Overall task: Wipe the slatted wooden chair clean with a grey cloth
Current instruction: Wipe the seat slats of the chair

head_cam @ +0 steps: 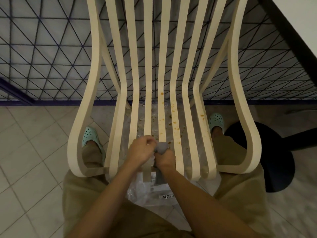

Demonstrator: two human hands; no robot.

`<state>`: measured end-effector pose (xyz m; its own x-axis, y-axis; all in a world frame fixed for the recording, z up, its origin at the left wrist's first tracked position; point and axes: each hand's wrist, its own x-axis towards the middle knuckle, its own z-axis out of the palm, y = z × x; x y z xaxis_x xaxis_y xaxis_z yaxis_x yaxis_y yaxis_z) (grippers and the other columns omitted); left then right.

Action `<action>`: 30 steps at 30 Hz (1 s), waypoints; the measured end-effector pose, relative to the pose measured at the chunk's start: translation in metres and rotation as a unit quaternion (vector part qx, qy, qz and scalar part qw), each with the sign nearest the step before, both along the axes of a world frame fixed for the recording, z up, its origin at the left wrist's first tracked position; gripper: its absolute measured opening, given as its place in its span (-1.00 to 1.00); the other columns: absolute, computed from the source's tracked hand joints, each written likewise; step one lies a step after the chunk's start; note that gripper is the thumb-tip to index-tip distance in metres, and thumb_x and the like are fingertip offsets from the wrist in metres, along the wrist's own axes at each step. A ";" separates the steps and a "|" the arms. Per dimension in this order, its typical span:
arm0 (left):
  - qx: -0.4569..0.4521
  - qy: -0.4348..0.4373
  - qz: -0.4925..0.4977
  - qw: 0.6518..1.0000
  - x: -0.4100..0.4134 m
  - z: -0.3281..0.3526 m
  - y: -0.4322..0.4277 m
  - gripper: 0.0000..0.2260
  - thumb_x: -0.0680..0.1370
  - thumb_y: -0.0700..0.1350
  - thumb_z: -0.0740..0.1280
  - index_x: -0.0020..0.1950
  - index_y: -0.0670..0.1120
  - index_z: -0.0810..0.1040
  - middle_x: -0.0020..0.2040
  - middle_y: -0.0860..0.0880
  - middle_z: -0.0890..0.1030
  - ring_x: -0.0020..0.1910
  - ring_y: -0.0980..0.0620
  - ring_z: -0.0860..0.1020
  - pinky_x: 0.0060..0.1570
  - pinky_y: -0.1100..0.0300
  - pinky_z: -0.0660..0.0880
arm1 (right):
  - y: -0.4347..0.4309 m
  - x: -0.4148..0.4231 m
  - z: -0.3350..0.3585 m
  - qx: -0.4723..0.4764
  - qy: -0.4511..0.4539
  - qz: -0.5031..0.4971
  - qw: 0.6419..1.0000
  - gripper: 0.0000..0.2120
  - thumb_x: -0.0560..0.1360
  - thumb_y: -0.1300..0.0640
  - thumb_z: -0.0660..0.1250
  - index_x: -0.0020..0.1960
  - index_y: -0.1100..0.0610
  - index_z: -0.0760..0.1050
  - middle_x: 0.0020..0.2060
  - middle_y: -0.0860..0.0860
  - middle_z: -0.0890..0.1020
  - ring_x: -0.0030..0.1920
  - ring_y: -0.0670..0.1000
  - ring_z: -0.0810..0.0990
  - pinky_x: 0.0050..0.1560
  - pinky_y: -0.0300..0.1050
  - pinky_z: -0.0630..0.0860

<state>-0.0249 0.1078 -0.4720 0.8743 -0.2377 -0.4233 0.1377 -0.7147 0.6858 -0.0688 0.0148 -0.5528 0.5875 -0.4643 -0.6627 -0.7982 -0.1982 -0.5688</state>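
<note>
Both bare forearms reach in from the bottom edge and meet over the front middle of the seat. On the right hand (pixel 165 158) the fingers are clenched around a bunched grey cloth (pixel 162 147), whose rounded wad sticks out above the fist while a darker tail hangs down below the wrist. The left hand (pixel 140 150) sits just beside it, fingers curled inward with the tips at the wad's left edge; whether they actually pinch the fabric cannot be told. The wad lies against the near end of the centre slats of the slatted wooden chair (pixel 148 83), whose pale curved strips run away from the viewer and bend upward into the backrest. Orange-brown stains (pixel 173 107) speckle the slats right of centre, with more along the next slat out towards the right arm loop. Beneath the seat lies crumpled clear plastic sheet (pixel 137 191), spattered in places, bearing a white label with printed letters. Khaki trousers (pixel 82 194) straddle the chair, ending in teal perforated clogs, the left clog (pixel 89 136) inside the left arm loop and the right clog (pixel 217 121) beside the right one. Pale floor tiles (pixel 25 152) spread around. A dark wire grid panel (pixel 42 57) stands behind the backrest, and a black round stool base (pixel 277 160) sits at the right
</note>
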 end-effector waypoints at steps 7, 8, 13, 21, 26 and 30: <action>0.057 -0.072 0.012 0.996 0.019 -0.027 0.023 -0.69 0.59 -0.14 0.26 0.34 -0.10 0.47 0.37 -0.09 0.46 0.28 -0.06 0.45 0.13 0.20 0.36 | 0.001 0.013 -0.009 0.021 -0.011 -0.008 1.000 -0.82 0.56 0.15 0.27 0.10 0.23 0.50 -0.01 0.16 0.57 -0.04 0.07 0.53 0.03 -0.11 0.51; 0.085 -0.091 0.000 0.992 0.021 -0.031 0.025 -0.65 0.59 -0.12 0.27 0.38 -0.09 0.43 0.44 -0.10 0.37 0.35 -0.08 0.38 0.23 0.14 0.35 | 0.001 0.014 -0.008 0.025 0.000 0.011 1.000 -0.82 0.58 0.17 0.24 0.12 0.24 0.48 0.04 0.19 0.56 0.04 0.11 0.53 0.12 -0.08 0.49; 0.172 -0.111 -0.034 0.978 0.029 -0.055 0.023 -0.50 0.63 -0.01 0.19 0.55 -0.03 0.18 0.59 -0.11 0.01 0.55 -0.15 0.01 0.48 -0.16 0.11 | 0.001 0.013 -0.011 -0.058 -0.051 -0.001 0.997 -0.83 0.53 0.12 0.27 0.11 0.08 0.38 -0.11 0.00 0.47 -0.07 0.01 0.48 -0.05 -0.12 0.44; 0.233 -0.119 -0.061 0.963 0.021 -0.089 0.015 -0.50 0.65 0.09 0.01 0.58 0.05 0.05 0.60 -0.03 -0.15 0.56 -0.19 -0.04 0.47 -0.22 0.10 | 0.007 0.019 -0.023 -0.098 -0.037 0.005 0.994 -0.85 0.53 0.15 0.26 0.06 0.13 0.33 -0.09 0.08 0.45 -0.04 0.06 0.49 0.11 0.01 0.51; 0.245 -0.132 -0.071 0.958 0.018 -0.093 0.014 -0.45 0.62 0.22 -0.07 0.58 0.06 0.03 0.60 -0.02 -0.16 0.54 -0.24 0.01 0.42 -0.25 0.18 | 0.006 0.023 -0.023 -0.141 -0.012 0.015 0.990 -0.71 0.53 0.11 0.27 0.21 0.20 0.43 -0.08 0.07 0.54 -0.05 0.03 0.56 0.06 -0.01 0.58; 0.235 -0.134 -0.078 0.960 0.016 -0.092 0.013 -0.43 0.62 0.22 -0.08 0.59 0.08 -0.11 0.59 0.01 -0.21 0.54 -0.27 -0.01 0.41 -0.27 0.16 | 0.005 0.026 -0.023 -0.146 0.001 0.038 0.989 -0.71 0.55 0.11 0.25 0.23 0.20 0.42 0.04 0.13 0.60 0.03 0.10 0.61 0.06 0.01 0.59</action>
<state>-0.0090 0.1209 -0.5645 0.9359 -0.2121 -0.2811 -0.1317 -0.9512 0.2791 -0.0424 0.0196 -0.5753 0.6274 -0.5908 -0.5073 -0.7753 -0.4137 -0.4772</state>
